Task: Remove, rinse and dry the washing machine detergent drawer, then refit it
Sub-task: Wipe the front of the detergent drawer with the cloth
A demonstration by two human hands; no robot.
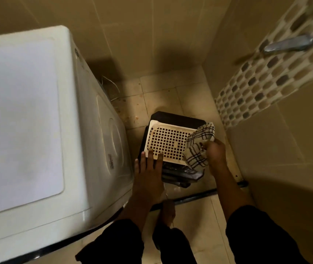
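- Detergent drawer [169, 141]: I read the white grid-holed tray as it, but can't confirm. It's out of the machine, lying flat on a dark stand on the floor to the machine's right.
- Washing machine [22, 115]: fills the left of the view, showing only its top and right side. The front panel and drawer slot are out of view, so you can't judge the refit path from here.
- Dark stand [178, 119]: mostly covered by the drawer. Its near end is blurred dark clutter I can't make out.
- Checked cloth [197, 149]: bunched over the drawer's near right corner and touching it. Looks like the drying step.
- Your left hand [148, 174]: fingers straight and spread, flat on the drawer's near rim. It's pinning, not gripping.
- Your right hand [216, 151]: fingers curled round the cloth, just right of the drawer.
- Key relation: the drawer lies far of both hands, long side seemingly left to right. Your left hand is nearer the machine and on the rim, so it's the likely lifter. Your right has to drop the cloth first.
- Drawer underside and any wetness: not visible.
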